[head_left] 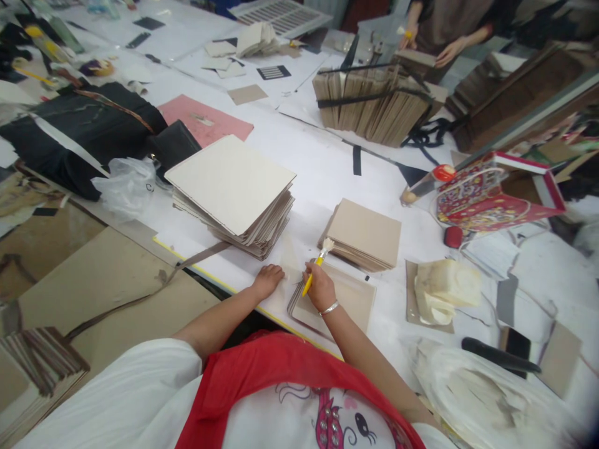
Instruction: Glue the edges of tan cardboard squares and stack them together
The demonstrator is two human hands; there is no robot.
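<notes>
My right hand (320, 288) is closed around the yellow handle of a paintbrush (312, 274), its pale bristles pointing up and away. Under that hand lies a low stack of beige boards (353, 299) near the table's front edge. To the left, my left hand (268, 280) rests on the table with its fingers curled together; whatever they may hold is hidden. Just beyond the brush sits a neat stack of smaller tan boards (367, 231). A taller, uneven stack of large cream boards (234, 184) stands beyond my left hand.
Rightward are a yellowish block (447, 287) on a board, a red patterned paper bag (496, 196) and a plastic-wrapped tub (491, 393). A strapped row of boards (372, 103) stands farther back, near another person's hands (452, 51). A black bundle (79, 131) lies left.
</notes>
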